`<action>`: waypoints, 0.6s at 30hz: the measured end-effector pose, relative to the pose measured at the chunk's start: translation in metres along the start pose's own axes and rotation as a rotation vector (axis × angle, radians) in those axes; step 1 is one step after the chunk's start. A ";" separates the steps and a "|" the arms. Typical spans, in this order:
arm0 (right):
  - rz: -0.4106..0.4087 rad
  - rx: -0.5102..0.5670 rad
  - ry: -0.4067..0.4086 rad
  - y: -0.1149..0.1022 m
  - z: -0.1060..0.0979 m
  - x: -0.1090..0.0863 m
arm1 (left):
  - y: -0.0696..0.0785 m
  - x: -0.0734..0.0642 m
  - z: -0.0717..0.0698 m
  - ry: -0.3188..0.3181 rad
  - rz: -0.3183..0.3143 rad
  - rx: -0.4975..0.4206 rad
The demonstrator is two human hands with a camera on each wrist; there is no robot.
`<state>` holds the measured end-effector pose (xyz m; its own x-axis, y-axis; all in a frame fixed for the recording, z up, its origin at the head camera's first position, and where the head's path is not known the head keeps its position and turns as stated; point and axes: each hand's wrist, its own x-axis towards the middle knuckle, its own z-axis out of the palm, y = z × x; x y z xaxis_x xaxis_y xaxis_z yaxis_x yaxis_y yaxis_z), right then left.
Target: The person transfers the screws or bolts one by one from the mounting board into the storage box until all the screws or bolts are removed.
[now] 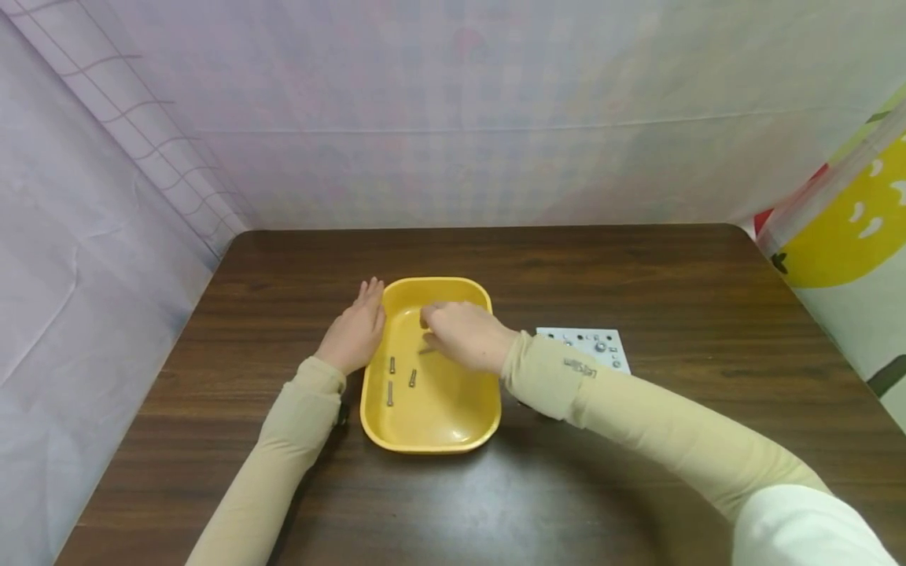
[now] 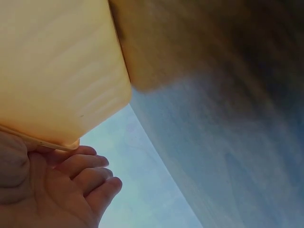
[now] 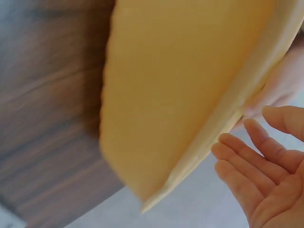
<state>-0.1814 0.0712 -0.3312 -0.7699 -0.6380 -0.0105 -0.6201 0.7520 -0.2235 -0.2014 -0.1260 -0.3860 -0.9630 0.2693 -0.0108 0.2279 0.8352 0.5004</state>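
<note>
A yellow tray (image 1: 439, 444) stands on the table with several small metal bolts (image 1: 390, 393) in its left part. My left hand (image 1: 357, 334) rests along the tray's left rim, fingers extended; in the left wrist view this hand (image 2: 61, 185) lies by the rim with loosely bent fingers. Over the inside of the tray is my right hand (image 1: 467, 334), bent downward, a thin bolt (image 1: 427, 350) close beneath its fingertips. The right wrist view shows the right hand (image 3: 266, 175) with relaxed fingers, thumb apart from the index finger and nothing visible between them.
Right of the tray lies a white plate (image 1: 587, 339) with holes and small metal hardware, partly hidden by my right forearm. The dark wooden table (image 1: 283, 283) reaches a pale curtain (image 1: 453, 173) at the back. A yellow printed cloth (image 1: 849, 228) hangs at the right.
</note>
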 end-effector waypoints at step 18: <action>0.164 0.030 0.186 0.072 -0.010 -0.059 | 0.000 0.001 -0.002 0.005 0.032 0.017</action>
<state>-0.1826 0.1649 -0.3369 -0.8759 -0.4648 0.1298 -0.4824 0.8359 -0.2620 -0.2023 -0.1263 -0.3842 -0.9558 0.2937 0.0097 0.2613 0.8343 0.4854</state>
